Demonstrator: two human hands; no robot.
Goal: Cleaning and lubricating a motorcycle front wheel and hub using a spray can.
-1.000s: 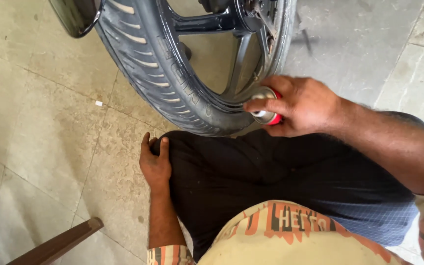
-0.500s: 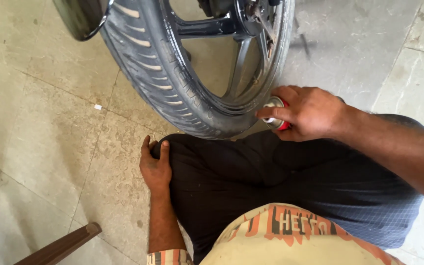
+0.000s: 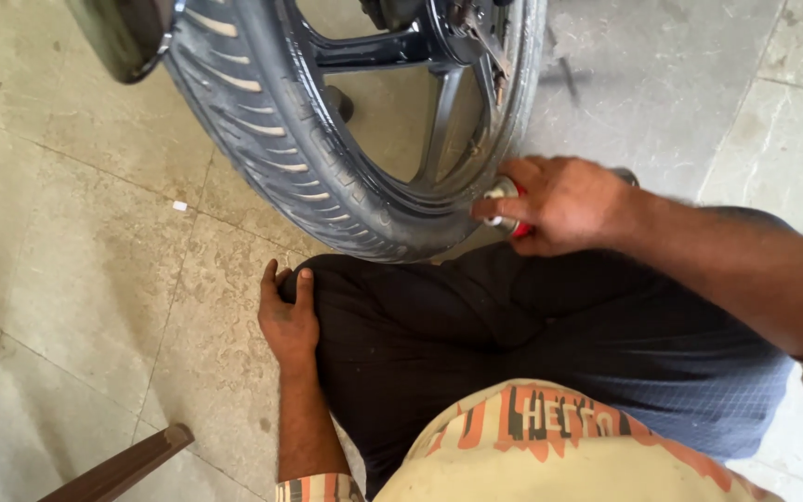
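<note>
- since half a second ago the right hand (image 3: 564,200) sits a little lower along the tyre (image 3: 318,177), still wrapped around the spray can (image 3: 506,209); the left hand (image 3: 287,316) stays on the knee.
- most of the can is hidden under the fingers; only its silvery top and a strip of red body show, so its nozzle is hard to make out.
- the can touches the dark rim's lower edge, just beside the tyre.
- the wheel is cut off at the top of the view, as is a dark mudguard (image 3: 123,37).
- the left hand lies flat, fingers loosely spread, holding nothing, against the black trousers (image 3: 513,344).
- a wooden leg (image 3: 123,469) pokes in at bottom left.
</note>
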